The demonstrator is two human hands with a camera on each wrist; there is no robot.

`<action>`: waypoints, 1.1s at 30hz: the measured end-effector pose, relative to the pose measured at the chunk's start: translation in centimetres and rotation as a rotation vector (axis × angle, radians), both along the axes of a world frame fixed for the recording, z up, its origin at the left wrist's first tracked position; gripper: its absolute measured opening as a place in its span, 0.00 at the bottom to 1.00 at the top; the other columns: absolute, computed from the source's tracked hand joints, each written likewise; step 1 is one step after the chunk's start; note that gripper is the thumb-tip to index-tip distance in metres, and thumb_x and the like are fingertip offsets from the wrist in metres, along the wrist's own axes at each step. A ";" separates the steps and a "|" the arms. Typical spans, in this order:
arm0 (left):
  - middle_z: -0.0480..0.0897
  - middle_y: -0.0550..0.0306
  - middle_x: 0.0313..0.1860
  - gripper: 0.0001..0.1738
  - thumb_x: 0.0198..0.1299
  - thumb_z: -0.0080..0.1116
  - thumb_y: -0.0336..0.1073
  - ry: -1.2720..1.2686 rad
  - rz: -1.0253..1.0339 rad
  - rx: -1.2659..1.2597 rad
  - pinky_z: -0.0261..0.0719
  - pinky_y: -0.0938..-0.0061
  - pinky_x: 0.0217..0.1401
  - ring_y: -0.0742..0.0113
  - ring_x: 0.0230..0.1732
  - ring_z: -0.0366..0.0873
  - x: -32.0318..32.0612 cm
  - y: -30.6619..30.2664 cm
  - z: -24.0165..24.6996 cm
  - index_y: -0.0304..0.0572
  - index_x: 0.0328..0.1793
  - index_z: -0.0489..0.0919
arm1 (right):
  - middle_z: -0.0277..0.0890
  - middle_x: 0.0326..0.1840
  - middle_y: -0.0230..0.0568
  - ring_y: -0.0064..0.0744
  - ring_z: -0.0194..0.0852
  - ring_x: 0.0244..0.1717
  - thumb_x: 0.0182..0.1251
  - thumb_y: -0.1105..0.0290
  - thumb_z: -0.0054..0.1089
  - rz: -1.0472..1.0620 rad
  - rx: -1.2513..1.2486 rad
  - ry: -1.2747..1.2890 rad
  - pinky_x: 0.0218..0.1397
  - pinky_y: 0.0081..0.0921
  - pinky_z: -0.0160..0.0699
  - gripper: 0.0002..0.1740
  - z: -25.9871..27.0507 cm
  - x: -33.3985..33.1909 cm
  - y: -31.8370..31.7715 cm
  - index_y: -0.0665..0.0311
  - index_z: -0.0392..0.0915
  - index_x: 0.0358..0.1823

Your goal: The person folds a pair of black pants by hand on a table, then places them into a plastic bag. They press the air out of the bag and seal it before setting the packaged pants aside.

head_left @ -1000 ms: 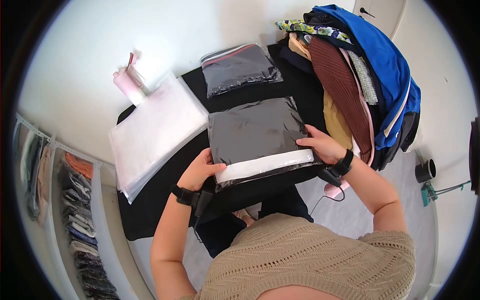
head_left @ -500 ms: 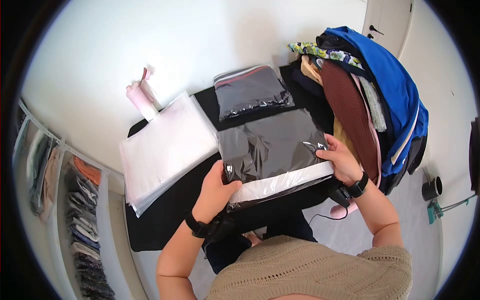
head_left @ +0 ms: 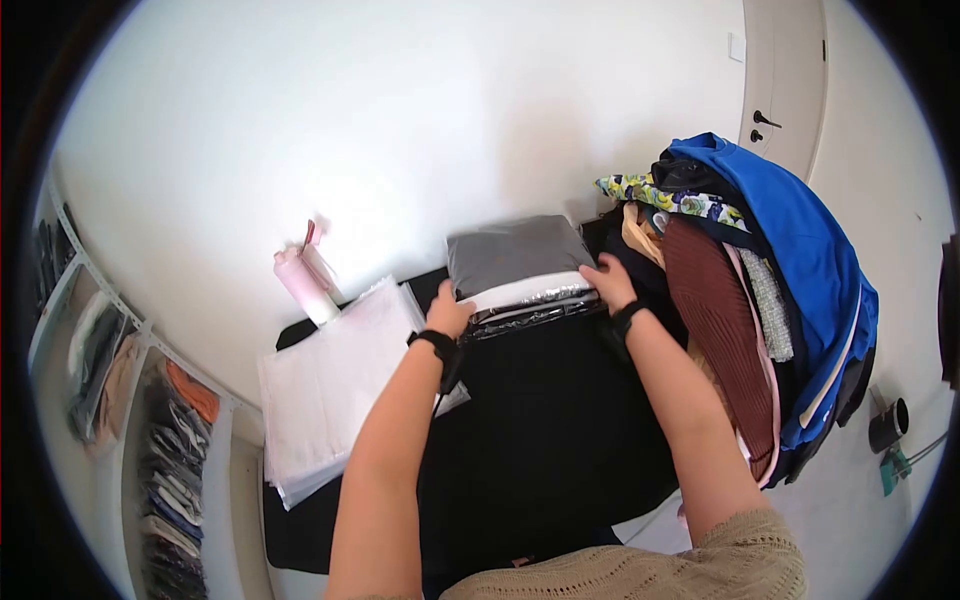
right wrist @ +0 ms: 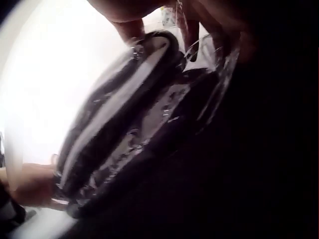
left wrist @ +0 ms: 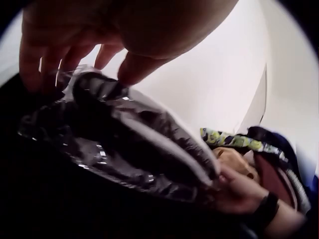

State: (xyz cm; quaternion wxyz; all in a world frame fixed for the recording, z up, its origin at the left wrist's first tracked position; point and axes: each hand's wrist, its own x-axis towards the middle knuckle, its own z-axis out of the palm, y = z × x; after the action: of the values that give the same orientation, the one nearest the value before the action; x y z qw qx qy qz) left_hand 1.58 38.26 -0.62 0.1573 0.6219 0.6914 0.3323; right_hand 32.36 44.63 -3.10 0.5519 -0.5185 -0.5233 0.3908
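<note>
A folded dark grey garment [head_left: 515,248] with a white band, packed in a clear plastic bag, is held at the back of the black-covered table [head_left: 540,420]. My left hand [head_left: 452,312] grips its left edge, thumb on top. At the right edge my right hand [head_left: 610,285] pinches the bag, thumb likewise above. Below it shows the shiny front edge of another bagged garment [head_left: 535,320], mostly hidden by the upper one. Both wrist views show the layered folds in crinkled plastic, the lower dark bundle [left wrist: 89,149] close underneath.
A stack of clear plastic bags [head_left: 330,390] lies at the left of the table, a pink bottle [head_left: 303,285] behind it. Clothes, including a blue garment [head_left: 800,230] and a ribbed brown one [head_left: 715,320], are heaped at the right. Shelves with folded clothes [head_left: 175,470] stand far left.
Both hands have carried the bagged garment from the table's front to its back, over the second bagged garment, which it now mostly covers. The head view has tilted up.
</note>
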 end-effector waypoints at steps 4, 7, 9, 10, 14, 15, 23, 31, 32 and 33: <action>0.74 0.31 0.61 0.36 0.62 0.55 0.43 -0.070 0.014 -0.057 0.71 0.59 0.64 0.39 0.61 0.73 0.8 -0.5 -0.8 0.38 0.74 0.58 | 0.77 0.51 0.52 0.41 0.78 0.49 0.59 0.52 0.65 -0.177 -0.064 0.040 0.54 0.31 0.75 0.40 -2.3 0.1 -1.1 0.72 0.65 0.65; 0.73 0.31 0.62 0.36 0.64 0.53 0.43 -0.189 0.034 -0.141 0.70 0.60 0.64 0.39 0.62 0.73 0.8 -0.2 -1.3 0.38 0.74 0.58 | 0.75 0.53 0.53 0.42 0.78 0.47 0.59 0.50 0.63 -0.196 -0.282 -0.007 0.50 0.29 0.77 0.40 -1.3 -1.0 -3.0 0.65 0.62 0.67; 0.73 0.27 0.62 0.35 0.64 0.52 0.42 -0.295 0.024 -0.195 0.68 0.59 0.67 0.36 0.63 0.71 0.9 0.2 -1.9 0.36 0.74 0.57 | 0.71 0.54 0.47 0.34 0.75 0.46 0.62 0.56 0.63 0.065 -0.427 0.186 0.45 0.24 0.77 0.39 3.4 -2.0 -6.8 0.61 0.56 0.70; 0.73 0.29 0.61 0.36 0.64 0.52 0.43 -0.289 0.032 -0.183 0.70 0.59 0.64 0.39 0.62 0.73 0.8 0.5 -2.3 0.37 0.75 0.56 | 0.71 0.54 0.47 0.34 0.75 0.46 0.62 0.56 0.63 0.062 -0.427 0.189 0.45 0.24 0.77 0.39 2.1 -2.2 -6.1 0.61 0.56 0.70; 0.75 0.35 0.60 0.36 0.65 0.53 0.43 -0.488 0.030 -0.179 0.79 0.63 0.53 0.50 0.58 0.76 2.7 -1.4 -0.2 0.40 0.76 0.55 | 0.66 0.58 0.39 0.30 0.70 0.53 0.66 0.75 0.55 0.186 -0.133 0.702 0.59 0.30 0.69 0.34 -1.7 -2.8 -3.3 0.54 0.52 0.71; 0.75 0.38 0.58 0.36 0.65 0.54 0.44 -0.554 0.043 -0.153 0.81 0.67 0.46 0.56 0.56 0.75 3.4 -2.0 0.3 0.42 0.76 0.56 | 0.67 0.58 0.39 0.31 0.70 0.52 0.66 0.74 0.55 0.228 -0.136 0.738 0.60 0.30 0.68 0.34 -1.8 -2.1 -3.1 0.54 0.52 0.72; 0.69 0.34 0.65 0.36 0.58 0.61 0.39 -0.284 -0.225 0.264 0.62 0.60 0.70 0.43 0.67 0.65 3.9 -6.2 0.8 0.31 0.70 0.63 | 0.69 0.64 0.59 0.47 0.67 0.65 0.52 0.71 0.59 -0.189 -0.028 0.205 0.67 0.31 0.64 0.37 1.0 0.1 -3.3 0.76 0.63 0.66; 0.81 0.46 0.47 0.18 0.68 0.47 0.29 -0.928 -0.458 0.008 0.81 0.77 0.34 0.63 0.37 0.83 7.4 -25.0 10.2 0.38 0.64 0.66 | 0.68 0.55 0.34 0.21 0.66 0.50 0.61 0.72 0.57 0.109 0.165 0.517 0.50 0.19 0.66 0.31 14.2 2.3 -12.8 0.65 0.63 0.67; 0.81 0.47 0.45 0.18 0.69 0.46 0.28 -0.867 -0.474 0.050 0.81 0.77 0.35 0.64 0.36 0.83 6.9 -26.7 9.8 0.37 0.64 0.66 | 0.68 0.51 0.32 0.20 0.66 0.49 0.61 0.74 0.57 0.063 0.179 0.508 0.50 0.20 0.67 0.33 15.9 3.0 -14.1 0.65 0.60 0.69; 0.82 0.47 0.44 0.17 0.69 0.46 0.27 -0.806 -0.490 0.099 0.81 0.77 0.36 0.64 0.36 0.83 6.3 -28.2 9.4 0.37 0.64 0.66 | 0.68 0.49 0.40 0.27 0.66 0.48 0.57 0.75 0.58 0.080 0.248 0.550 0.48 0.24 0.68 0.39 16.6 4.2 -14.5 0.68 0.55 0.72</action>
State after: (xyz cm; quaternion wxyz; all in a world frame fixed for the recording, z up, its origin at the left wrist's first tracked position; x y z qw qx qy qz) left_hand 7.88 10.04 8.74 0.4570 0.5951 0.3914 0.5327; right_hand 36.53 30.16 13.53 0.7163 -0.3006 -0.4179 0.4711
